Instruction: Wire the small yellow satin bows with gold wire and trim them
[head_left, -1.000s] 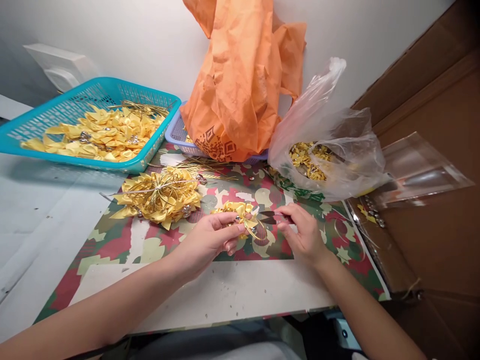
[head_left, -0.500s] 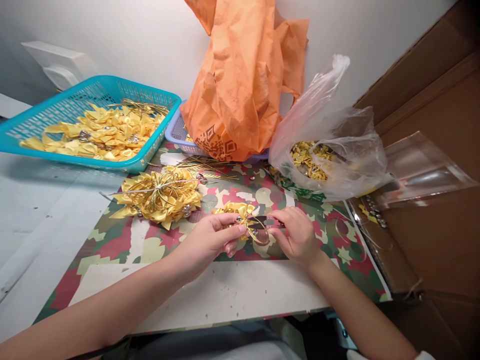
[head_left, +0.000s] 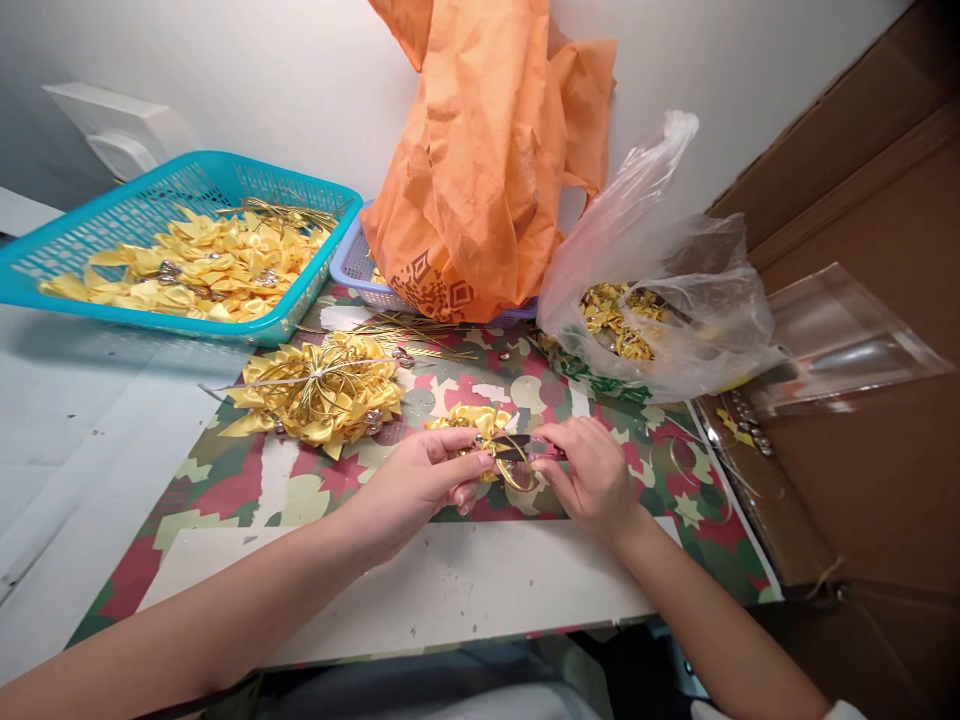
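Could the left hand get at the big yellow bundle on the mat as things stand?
Probably yes: the bundle lies uncovered just beyond the left hand, with nothing seen between them, though its fingers hold a ribbon piece.

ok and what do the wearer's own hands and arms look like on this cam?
Left hand and right hand: bare, no gloves, no watch or bracelet visible. Forearms uncovered; a white fabric sleeve edge seems to show by the right arm. Left sleeve not in view.

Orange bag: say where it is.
In the head view, the orange bag is at top centre, between the teal basket and the clear plastic bag.
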